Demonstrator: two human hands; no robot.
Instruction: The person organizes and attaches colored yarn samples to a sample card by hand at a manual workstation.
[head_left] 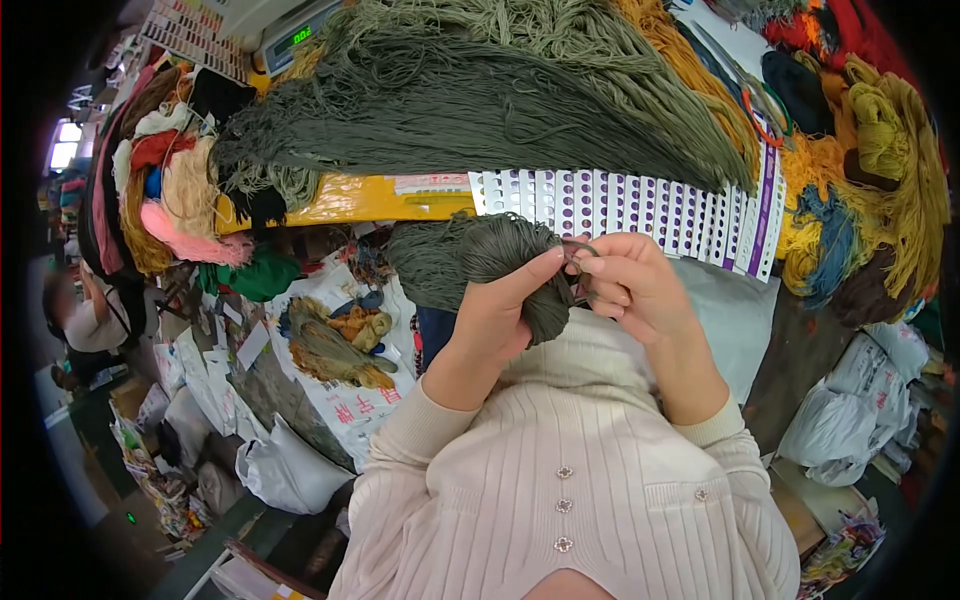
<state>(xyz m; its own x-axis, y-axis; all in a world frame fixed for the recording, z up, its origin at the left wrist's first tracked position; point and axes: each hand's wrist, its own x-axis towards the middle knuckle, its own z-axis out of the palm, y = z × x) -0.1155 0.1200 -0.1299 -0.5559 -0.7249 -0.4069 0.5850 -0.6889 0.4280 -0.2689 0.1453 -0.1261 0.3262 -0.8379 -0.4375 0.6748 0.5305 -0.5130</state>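
My left hand (505, 300) is closed around a dark grey-green yarn hank (505, 245), close to my chest. Its loose tail spreads to the left over the table edge. At the hank's right end, my right hand (637, 285) pinches a few strands (578, 250) of the same yarn between thumb and fingers. Both sets of fingertips nearly meet there. Beyond my hands lies a large heap of matching dark green yarn (470, 105), with paler green yarn (560, 30) behind it.
A shade card with purple dots (620, 215) and a yellow package (370, 198) lie under the heap. Scissors with orange handles (762, 120) rest at the right. A digital scale (300, 38) stands at the back left. Coloured yarns flank both sides; a person (95, 315) is at far left.
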